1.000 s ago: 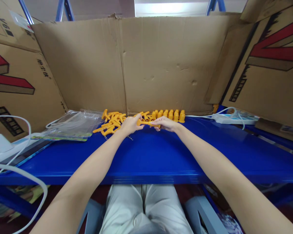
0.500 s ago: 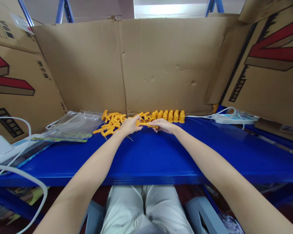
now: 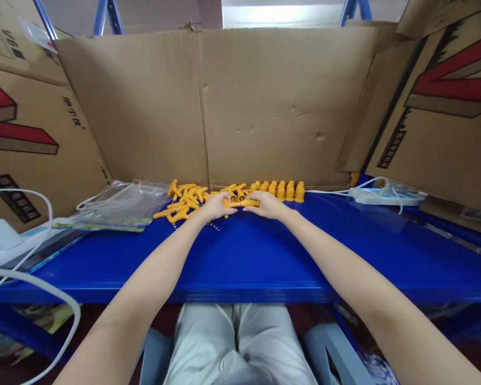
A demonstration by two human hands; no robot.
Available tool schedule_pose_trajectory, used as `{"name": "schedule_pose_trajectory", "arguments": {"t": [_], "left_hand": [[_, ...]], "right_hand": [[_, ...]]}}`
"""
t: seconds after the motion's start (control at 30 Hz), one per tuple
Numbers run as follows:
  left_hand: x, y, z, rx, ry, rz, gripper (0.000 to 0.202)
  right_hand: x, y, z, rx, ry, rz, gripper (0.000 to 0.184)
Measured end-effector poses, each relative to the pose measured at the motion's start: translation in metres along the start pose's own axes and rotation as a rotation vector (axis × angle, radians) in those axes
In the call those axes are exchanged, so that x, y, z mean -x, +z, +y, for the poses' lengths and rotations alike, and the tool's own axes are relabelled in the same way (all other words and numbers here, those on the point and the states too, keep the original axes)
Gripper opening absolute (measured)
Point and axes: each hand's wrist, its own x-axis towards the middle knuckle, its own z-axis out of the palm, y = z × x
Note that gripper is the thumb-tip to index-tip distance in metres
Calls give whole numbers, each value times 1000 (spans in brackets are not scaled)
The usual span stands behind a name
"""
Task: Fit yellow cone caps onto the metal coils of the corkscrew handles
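Both my hands are at the back middle of the blue table, holding a yellow corkscrew (image 3: 248,203) lengthwise between them. My left hand (image 3: 216,207) pinches its flared left end. My right hand (image 3: 268,205) grips the right end, thumb below and fingers behind. The joint between its parts is too small to make out. Left of my left hand lies a loose pile of yellow T-handled corkscrews (image 3: 186,200), some with metal spirals showing. Behind and right of my right hand stand rows of yellow bottle-shaped sleeves (image 3: 289,191). Two round openings of yellow pieces show just behind the held corkscrew.
A tall cardboard sheet (image 3: 272,107) walls the back, with printed cartons (image 3: 20,139) at both sides. Clear plastic bags (image 3: 120,206) lie left of the pile. White power strips (image 3: 387,197) and cables are at both sides. The blue table's front edge (image 3: 244,295) is above my lap.
My right hand's fingers have shifted on the corkscrew, now behind it with the thumb lower. My left hand stays on the left end. The pile and sleeves look unchanged.
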Motion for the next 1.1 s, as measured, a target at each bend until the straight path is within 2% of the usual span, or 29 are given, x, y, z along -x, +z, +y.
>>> {"name": "schedule_pose_trajectory", "arguments": {"t": [0.17, 0.3, 0.57, 0.83, 1.1], "left_hand": [[-1, 0, -2, -53, 11, 9, 29], [-2, -1, -3, -99, 14, 4, 29], [-2, -3, -2, -190, 24, 6, 30], [-1, -5, 2, -226, 39, 3, 32], [-1, -5, 1, -248, 48, 3, 34]], "right_hand": [[-1, -5, -8, 126, -16, -94, 28], [-2, -4, -10, 146, 48, -81, 30], [-2, -7, -12, 19, 87, -103, 30], [-3, -8, -5, -167, 130, -142, 45], [-2, -5, -3, -171, 152, -141, 46]]}}
